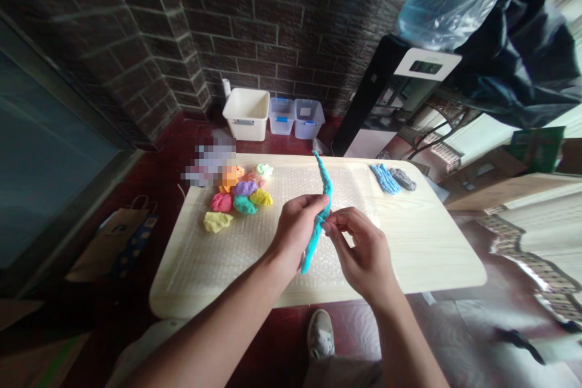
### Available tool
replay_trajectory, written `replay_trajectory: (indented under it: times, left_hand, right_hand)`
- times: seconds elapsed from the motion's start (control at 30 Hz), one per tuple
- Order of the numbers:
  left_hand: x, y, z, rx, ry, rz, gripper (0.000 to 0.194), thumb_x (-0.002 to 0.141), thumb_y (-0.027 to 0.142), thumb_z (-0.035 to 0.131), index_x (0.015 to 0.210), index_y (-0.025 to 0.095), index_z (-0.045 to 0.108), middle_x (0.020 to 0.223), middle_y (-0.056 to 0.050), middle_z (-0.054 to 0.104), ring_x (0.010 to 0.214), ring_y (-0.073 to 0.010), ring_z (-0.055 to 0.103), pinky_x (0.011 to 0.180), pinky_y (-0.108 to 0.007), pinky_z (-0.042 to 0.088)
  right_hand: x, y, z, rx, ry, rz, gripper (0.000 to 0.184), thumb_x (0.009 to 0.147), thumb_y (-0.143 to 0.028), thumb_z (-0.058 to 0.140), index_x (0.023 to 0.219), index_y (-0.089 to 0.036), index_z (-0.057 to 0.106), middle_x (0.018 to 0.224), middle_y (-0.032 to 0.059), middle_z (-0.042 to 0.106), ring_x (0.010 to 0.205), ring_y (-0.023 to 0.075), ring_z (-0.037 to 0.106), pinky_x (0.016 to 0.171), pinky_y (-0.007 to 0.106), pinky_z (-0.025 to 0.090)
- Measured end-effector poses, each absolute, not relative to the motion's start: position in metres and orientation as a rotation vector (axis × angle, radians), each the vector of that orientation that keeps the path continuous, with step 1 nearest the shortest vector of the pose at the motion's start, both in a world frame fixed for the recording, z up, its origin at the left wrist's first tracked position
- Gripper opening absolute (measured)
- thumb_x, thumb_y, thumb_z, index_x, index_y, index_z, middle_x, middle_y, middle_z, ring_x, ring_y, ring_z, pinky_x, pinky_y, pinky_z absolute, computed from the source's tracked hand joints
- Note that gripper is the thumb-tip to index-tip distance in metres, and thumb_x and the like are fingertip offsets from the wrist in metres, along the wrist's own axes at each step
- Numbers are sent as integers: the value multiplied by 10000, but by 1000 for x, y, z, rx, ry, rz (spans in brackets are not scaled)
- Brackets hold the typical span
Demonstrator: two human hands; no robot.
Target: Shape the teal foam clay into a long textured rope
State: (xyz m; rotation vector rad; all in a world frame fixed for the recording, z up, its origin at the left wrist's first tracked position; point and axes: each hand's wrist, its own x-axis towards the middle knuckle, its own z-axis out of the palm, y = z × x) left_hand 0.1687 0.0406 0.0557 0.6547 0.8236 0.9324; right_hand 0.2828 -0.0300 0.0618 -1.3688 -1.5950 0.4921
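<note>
A long teal strip [310,248], soft and bumpy like twisted cloth, hangs over the middle of the table; its exact kind I cannot make out. My left hand [297,221] is closed around its middle, the thumb pressed along it. On the other side, the fingertips of my right hand [359,242] pinch the strip just below that thumb. Its upper end [322,170] narrows and points away from me, while the lower end hangs free below my left hand.
Several crumpled coloured pieces [245,188] lie at the table's left on bubble wrap [200,260]. A blue bundle [385,179] and a grey bundle [402,179] lie at the right. Beyond the table [436,248] stand storage bins [248,115] and a water dispenser [377,97].
</note>
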Motion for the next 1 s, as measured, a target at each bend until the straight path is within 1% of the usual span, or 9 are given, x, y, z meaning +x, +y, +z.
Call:
replay_trajectory:
  times: [0.1,0.2,0.23,0.33,0.47,0.6,0.7,0.8,1.0]
  left_hand:
    - [169,40,56,651,796,930,264,718,346,839,655,166,657,633,16,581,581,-100,518,588,-222,434]
    - [169,41,58,595,765,932,275,733,343,834,642,164,646,613,19,577,550,-94,506,565,-222,417]
    - [168,41,60,555,773,925,263,752,343,822,655,158,661,622,9,598,557,-96,526,570,-220,421]
    - [167,45,64,400,847,852,246,852,333,742,719,128,715,680,-36,670,593,-104,587,588,-218,438]
    - [168,47,68,291,880,793,264,899,308,704,727,109,724,707,-58,693,599,-104,605,599,-221,449]
    - [169,44,66,357,833,808,256,881,312,711,721,112,725,678,-37,665,584,-97,592,609,-221,448]
    - [168,43,63,461,805,871,251,799,351,787,728,118,726,688,-32,668,596,-101,592,605,-219,438]
    - [167,42,59,529,798,916,302,708,400,860,717,134,717,720,-38,688,639,-113,609,641,-223,448]
    - [168,42,55,552,784,928,270,733,392,836,703,155,709,725,-31,686,651,-116,612,660,-235,461]
  right_hand:
    - [280,-30,62,-1378,-1614,499,95,1018,-193,581,946,-204,642,912,46,647,806,167,629,703,310,530]
    - [280,-31,59,-1370,-1540,562,59,1023,-224,592,998,-214,645,953,49,664,839,170,653,740,315,545]
    - [280,-31,58,-1359,-1496,595,53,1019,-238,607,1047,-222,648,984,53,679,860,175,669,755,318,554]
    - [283,-31,56,-1317,-1422,660,154,988,-252,671,1141,-244,653,1038,55,708,890,185,697,776,325,573]
    - [285,-31,56,-1312,-1491,603,93,968,-224,696,1059,-239,706,1003,53,708,883,188,687,785,337,567]
    - [285,-30,55,-1333,-1505,535,74,989,-208,658,1011,-236,723,965,55,715,899,194,687,778,338,559]
    - [285,-30,55,-1352,-1493,507,69,992,-217,657,986,-237,722,930,45,723,842,178,686,740,318,553]
    - [285,-31,56,-1373,-1481,488,55,977,-230,685,960,-232,738,898,39,740,815,174,694,728,308,551]
    - [286,-32,56,-1380,-1449,496,62,959,-250,717,927,-230,765,871,41,751,760,173,693,714,315,560]
